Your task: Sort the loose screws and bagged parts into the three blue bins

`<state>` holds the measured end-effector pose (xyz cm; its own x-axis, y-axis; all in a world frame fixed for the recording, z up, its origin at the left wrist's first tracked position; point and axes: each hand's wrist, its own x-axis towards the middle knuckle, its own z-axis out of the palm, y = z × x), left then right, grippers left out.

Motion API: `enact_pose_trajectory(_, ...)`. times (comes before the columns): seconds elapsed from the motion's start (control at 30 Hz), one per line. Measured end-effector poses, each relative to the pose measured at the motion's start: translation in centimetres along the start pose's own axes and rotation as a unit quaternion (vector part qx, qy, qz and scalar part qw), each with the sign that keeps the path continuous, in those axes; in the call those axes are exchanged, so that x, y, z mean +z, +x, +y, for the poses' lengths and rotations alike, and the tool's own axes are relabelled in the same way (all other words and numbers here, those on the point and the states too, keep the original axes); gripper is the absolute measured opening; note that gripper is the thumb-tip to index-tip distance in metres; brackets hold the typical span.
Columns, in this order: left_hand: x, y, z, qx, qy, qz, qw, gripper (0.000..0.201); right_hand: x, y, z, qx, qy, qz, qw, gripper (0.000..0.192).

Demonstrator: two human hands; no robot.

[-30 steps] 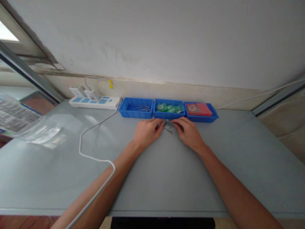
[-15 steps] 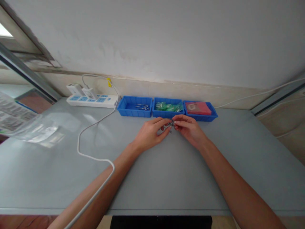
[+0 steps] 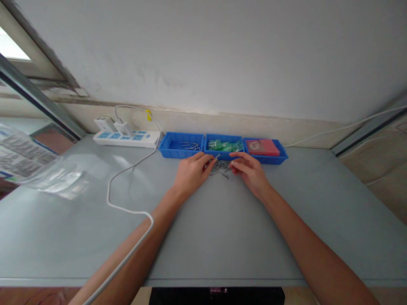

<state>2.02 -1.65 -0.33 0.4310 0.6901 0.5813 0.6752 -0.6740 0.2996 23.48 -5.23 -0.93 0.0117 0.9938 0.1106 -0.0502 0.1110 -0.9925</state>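
Nearest the camera, two bare forearms reached out over the grey table (image 3: 206, 237), and a white cable (image 3: 127, 207) crossed the left one. Further out, the left hand (image 3: 190, 173) lay knuckles up with its fingers curled narrow; a single thin metal pin (image 3: 216, 158) seemed pinched at its fingertips, though that was too small to be sure of. The right hand (image 3: 249, 170) rested just opposite, fingers loosely bent and pointing inward; whether it held anything could not be told. Between the two hands a small heap of metal pins (image 3: 221, 168) lay on the table, touching or nearly touching both sets of fingertips. Just beyond the heap stood three blue trays in a row: the left tray (image 3: 178, 146) held a few pins, the middle tray (image 3: 224, 145) green pieces, the right tray (image 3: 266, 148) a red flat thing. Left of them, by the wall, sat a white power strip (image 3: 127, 137).
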Motion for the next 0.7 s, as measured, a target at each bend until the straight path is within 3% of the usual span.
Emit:
enact_pose_trajectory(0.1,-0.9,0.3,-2.0,-0.131,0.075,0.059,0.987,0.033,-0.4,-0.2,0.1,-0.129,-0.227,0.033,0.965,0.017)
enact_pose_trajectory(0.23,-1.5,0.4,-3.5,-0.201,0.1,0.045,0.973,0.038,-0.9,-0.4,0.5,-0.197,-0.432,0.007,0.88,0.013)
enact_pose_trajectory(0.4,-1.0,0.3,-1.6,-0.144,0.081,0.023,0.986,0.034,-1.2,-0.3,1.4,-0.174,-0.523,-0.025,0.834,0.008)
enact_pose_trajectory(0.57,-0.3,0.1,0.7,-0.071,0.062,-0.007,0.995,0.031,-1.4,0.0,1.9,-0.177,-0.53,-0.042,0.828,0.015)
enact_pose_trajectory(0.7,0.0,0.0,1.2,-0.046,0.064,-0.013,0.997,0.031,-1.5,0.1,1.8,-0.184,-0.521,-0.037,0.833,0.016)
